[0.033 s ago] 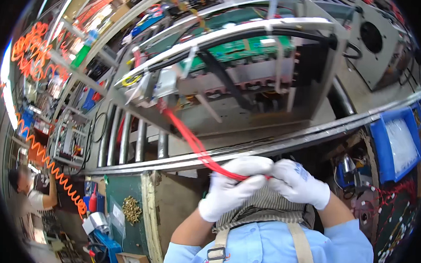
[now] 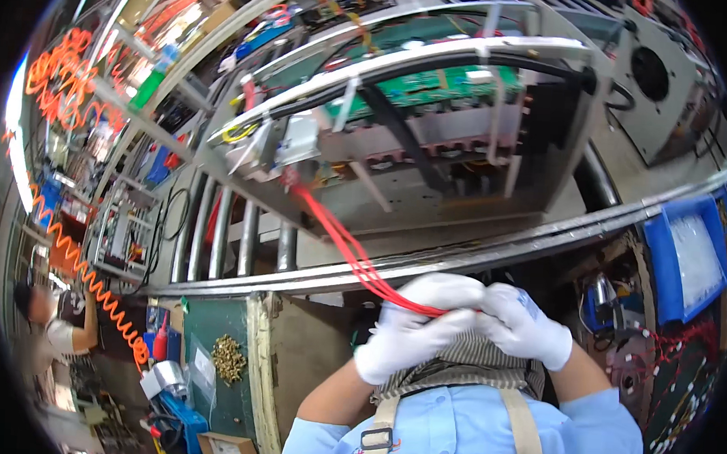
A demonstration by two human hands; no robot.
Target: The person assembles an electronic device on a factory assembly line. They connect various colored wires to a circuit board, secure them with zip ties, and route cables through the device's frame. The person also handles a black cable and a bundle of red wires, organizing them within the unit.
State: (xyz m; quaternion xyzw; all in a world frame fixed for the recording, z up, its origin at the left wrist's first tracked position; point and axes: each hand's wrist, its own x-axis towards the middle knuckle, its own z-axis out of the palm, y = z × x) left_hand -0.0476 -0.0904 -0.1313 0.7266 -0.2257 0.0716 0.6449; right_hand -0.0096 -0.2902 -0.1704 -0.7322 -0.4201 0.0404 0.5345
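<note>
A bundle of red wires (image 2: 348,247) runs from the lower left corner of an open metal equipment case (image 2: 493,220) down to my hands. My left hand (image 2: 416,323), in a white glove, is closed round the bundle near its free end. My right hand (image 2: 525,323), gloved too, meets the left fingertips and pinches at the wire ends, which its fingers mostly hide. Inside the case are a green circuit board (image 2: 426,84) and thick black cables (image 2: 400,135). Both hands are in front of my striped apron, below the conveyor's edge.
The case stands on a roller conveyor (image 2: 249,238) with a metal rail. A blue bin (image 2: 662,264) is at the right. On a green bench lie brass-coloured small parts (image 2: 229,359). A coiled orange hose (image 2: 93,284) hangs left, near another person (image 2: 58,335). A fan panel (image 2: 650,77) stands far right.
The whole view has shifted slightly, with the case now a little lower and further right. My hands keep the red wires gripped, with their fingertips still together.
</note>
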